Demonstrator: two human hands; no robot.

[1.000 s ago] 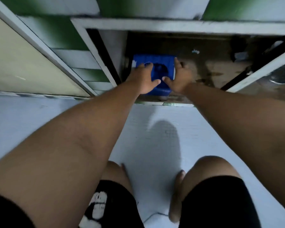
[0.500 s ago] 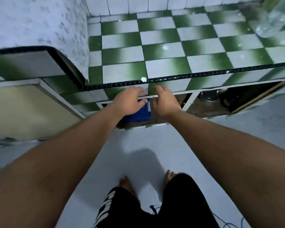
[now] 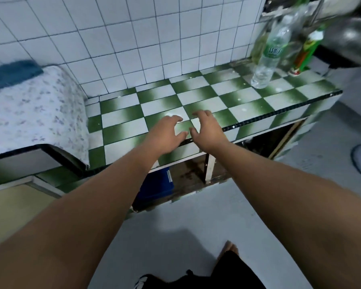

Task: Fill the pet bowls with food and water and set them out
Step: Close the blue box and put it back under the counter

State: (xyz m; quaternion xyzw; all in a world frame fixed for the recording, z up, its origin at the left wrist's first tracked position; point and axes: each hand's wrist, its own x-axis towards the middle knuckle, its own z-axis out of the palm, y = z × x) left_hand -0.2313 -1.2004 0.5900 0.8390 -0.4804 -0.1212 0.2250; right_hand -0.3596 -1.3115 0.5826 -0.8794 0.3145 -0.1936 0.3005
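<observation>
Blue plastic container, boxy with a white mark on its side, sits low in the open compartment under the worktop, half hidden behind the left forearm, and neither hand is on it. Right at the bottom we've got black shorts and one bare foot planted on the pale grey floor. Both bare forearms reach forward and up from there. Past the container, a white-painted upright post splits the dark cupboard opening. Up at the front edge, the left hand and the right hand are side by side, thumbs nearly meeting, fingers spread and loosely curved, holding nothing at all; whether they touch the tiles or float just above them I can't tell. Beneath them runs the green-and-white checkered tiled worktop, edged with a black beaded trim. Off to the left, a white floral-patterned cover drapes over a raised surface, with a folded blue cloth lying on top at its far end. At the far right corner of the worktop stands a clear plastic bottle with a green label, a yellowish bottle just behind it, and a green bottle with a red and orange label beside them, all blurred. Behind everything rises the white square-tiled wall, and a metal basin shows at the top right.
</observation>
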